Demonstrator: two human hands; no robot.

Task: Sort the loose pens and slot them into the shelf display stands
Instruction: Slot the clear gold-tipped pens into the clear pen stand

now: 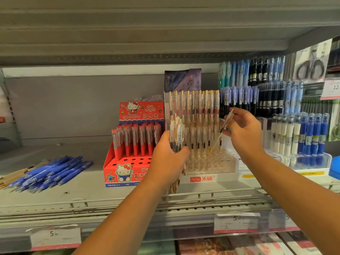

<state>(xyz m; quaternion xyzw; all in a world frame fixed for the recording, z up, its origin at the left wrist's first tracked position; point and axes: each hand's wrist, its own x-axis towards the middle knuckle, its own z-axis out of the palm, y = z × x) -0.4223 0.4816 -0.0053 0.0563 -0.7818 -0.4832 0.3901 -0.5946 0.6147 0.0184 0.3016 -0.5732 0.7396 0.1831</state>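
Price labels (55, 234) on the shelf's front rail sit closest, and two bare forearms reach over them towards the shelf. The left hand (169, 155) grips a bundle of clear gold-clipped pens (176, 133), fingers curled round the barrels, holding them upright just in front of the left edge of the clear hesu display stand (202, 178). The right hand (244, 131) pinches a single clear pen (223, 129) between thumb and fingertips. This pen is tilted, with its gold clip end up and to the right and its tip down and to the left, over the open holes in the stand's near rows. Whether the tip touches the stand I cannot tell. The stand's far rows are filled with matching pens standing upright.

Just left of it stands a red Hello Kitty stand (128, 162) with red pens (136, 138) in its far rows and bare holes nearer. Well to the left, loose blue pens (51, 172) lie in a heap on the shelf, with a few gold-coloured pens (11, 178) at the heap's left edge. Right of the hesu stand, blue and white pens (303, 133) stand in another clear holder, and a scissors pack (311, 65) hangs above.
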